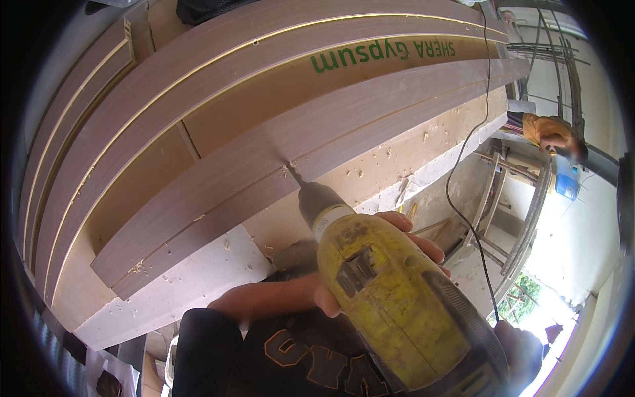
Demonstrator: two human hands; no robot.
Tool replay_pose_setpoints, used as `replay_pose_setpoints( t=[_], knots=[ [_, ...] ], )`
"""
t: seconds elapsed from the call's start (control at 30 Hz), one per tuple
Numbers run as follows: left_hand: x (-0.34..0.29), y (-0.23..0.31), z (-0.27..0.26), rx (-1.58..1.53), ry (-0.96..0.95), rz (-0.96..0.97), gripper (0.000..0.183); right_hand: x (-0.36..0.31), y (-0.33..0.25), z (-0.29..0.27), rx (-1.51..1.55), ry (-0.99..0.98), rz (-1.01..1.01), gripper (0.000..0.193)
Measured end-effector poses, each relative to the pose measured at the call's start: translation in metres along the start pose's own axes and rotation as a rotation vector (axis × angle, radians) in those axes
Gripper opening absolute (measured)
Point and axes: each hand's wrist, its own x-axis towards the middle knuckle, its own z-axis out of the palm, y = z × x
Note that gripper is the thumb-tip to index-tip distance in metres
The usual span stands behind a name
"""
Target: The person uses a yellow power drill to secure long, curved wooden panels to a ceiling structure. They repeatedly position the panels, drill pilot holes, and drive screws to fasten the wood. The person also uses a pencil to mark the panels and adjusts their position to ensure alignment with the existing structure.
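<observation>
A worn yellow power drill (397,284) points away from me. Its bit (295,175) meets a brownish, wood-look board (231,182) at a thin groove, and pale shavings lie around that spot. My left hand (423,246) is closed around the front of the drill body from beneath; its thumb shows on the near side and its fingertips on the far side. At the rear of the drill, my right hand (520,351) grips the back end, its fingers mostly hidden and the hand a little blurred.
Long boards with pale edges (159,99) lie behind, over brown sheets with green print. Pale panels (178,281) lie under the near board. A black cable (456,202) hangs at the right, near a wooden ladder (529,228). Another person (552,135) is at the far right.
</observation>
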Motion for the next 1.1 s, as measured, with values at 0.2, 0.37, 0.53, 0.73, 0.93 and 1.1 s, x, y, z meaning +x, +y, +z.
replay_pose_setpoints(
  t=[0.2, 0.37, 0.53, 0.73, 0.93, 1.1],
  knots=[
    [0.002, -0.002, 0.0, -0.026, -0.01, 0.014, 0.113, 0.001, -0.003, 0.002, -0.034, 0.056, 0.018, 0.033],
    [-0.007, 0.002, 0.006, 0.027, 0.124, -0.102, 0.116, -0.015, 0.007, 0.02, -0.32, 0.037, 0.174, 0.035],
    [-0.019, -0.022, 0.001, 0.197, 0.015, -0.169, 0.118, -0.039, 0.013, 0.035, -0.551, 0.014, 0.382, 0.035],
    [-0.024, -0.041, -0.005, 0.314, -0.206, -0.121, 0.12, -0.083, 0.046, 0.061, 0.105, 0.305, 0.226, 0.032],
    [-0.039, -0.044, -0.002, 0.388, -0.14, -0.207, 0.119, -0.12, 0.084, 0.091, 0.359, 0.424, 0.208, 0.029],
    [-0.038, -0.042, -0.014, 0.462, -0.238, -0.237, 0.114, -0.12, 0.103, 0.112, 0.434, 0.444, 0.201, 0.028]
  ],
)
